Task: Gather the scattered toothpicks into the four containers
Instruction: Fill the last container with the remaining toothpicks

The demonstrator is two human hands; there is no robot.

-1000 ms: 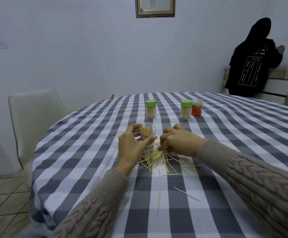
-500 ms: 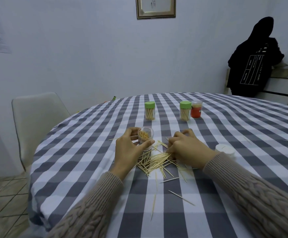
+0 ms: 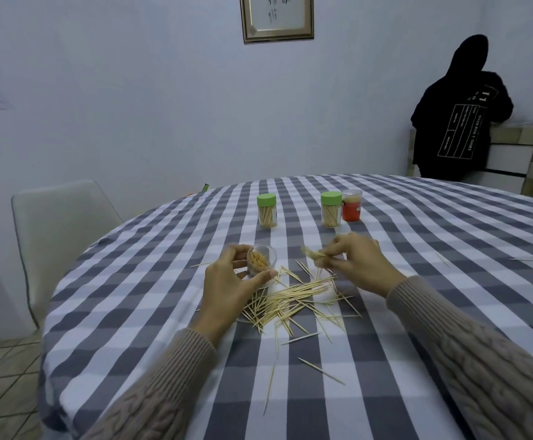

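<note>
Right hand (image 3: 358, 265) lifted, fingers pinching toothpicks (image 3: 314, 255); left hand (image 3: 230, 285) grips container (image 3: 261, 262); checkered tablecloth (image 3: 163, 312).

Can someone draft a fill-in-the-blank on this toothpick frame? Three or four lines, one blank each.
1. The left hand grips an open clear container that has no ____.
2. The right hand pinches a small bundle of ____, lifted off the checked tablecloth.
3. Two closed containers farther back have lids of the colour ____.
4. Beside the right one stands a container with a label of the colour ____.

Missing words: lid; toothpicks; green; red
</note>
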